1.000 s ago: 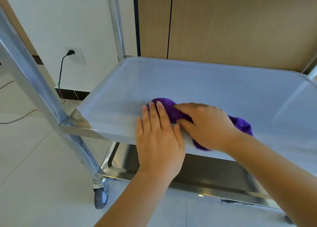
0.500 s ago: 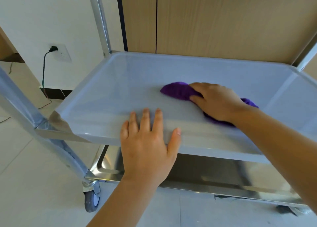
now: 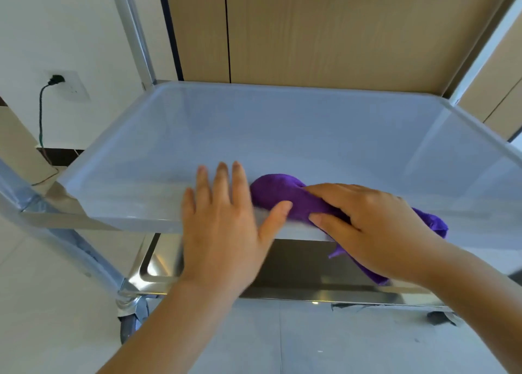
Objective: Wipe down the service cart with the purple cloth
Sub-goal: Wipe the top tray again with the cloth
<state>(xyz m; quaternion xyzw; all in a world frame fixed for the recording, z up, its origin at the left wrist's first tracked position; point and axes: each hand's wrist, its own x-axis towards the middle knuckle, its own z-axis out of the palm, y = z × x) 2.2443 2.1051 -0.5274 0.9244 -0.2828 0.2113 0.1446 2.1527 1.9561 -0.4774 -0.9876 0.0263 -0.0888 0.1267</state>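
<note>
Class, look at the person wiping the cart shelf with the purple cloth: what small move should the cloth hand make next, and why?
Probably sweep the purple cloth away from the near rim, out across the shelf. The right hand grips it bunched at the front edge, part of it hanging over, beside the flat left hand. The far shelf lies bare ahead of it.

purple cloth (image 3: 285, 197): middle hidden under the right hand (image 3: 375, 226); one end hangs past the shelf's near edge.
left hand (image 3: 226, 226): blurred.
lower shelf (image 3: 158, 263): mostly hidden behind both hands and forearms.
right caster (image 3: 439, 317): too blurred to make out.
service cart (image 3: 310, 136): posts cut off at the top edge.
</note>
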